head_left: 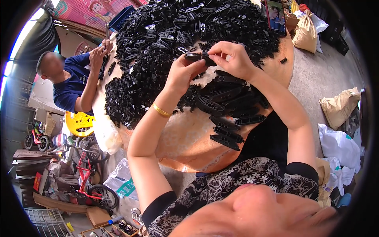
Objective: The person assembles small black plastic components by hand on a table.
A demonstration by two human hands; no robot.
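Above the covered table, my left hand (182,74) is closed on a black oval plastic part (192,56), thumb and fingers gripping its sides. My right hand (235,60) pinches at the right end of that part, where a small dark piece shows between the fingertips; its exact shape is too small to tell. Just below my hands lies a heap of larger oval black plastic parts (223,94), some lined up near the table's front edge. Beyond and to the left spreads a big pile of small black plastic pieces (136,98).
A co-worker (71,81) at the table's left handles a dark piece. The orange tablecloth (177,148) shows at the near edge. A phone-like screen (275,17) stands at the far right. Sacks (306,33) line the right floor; a red bicycle (85,173) stands lower left.
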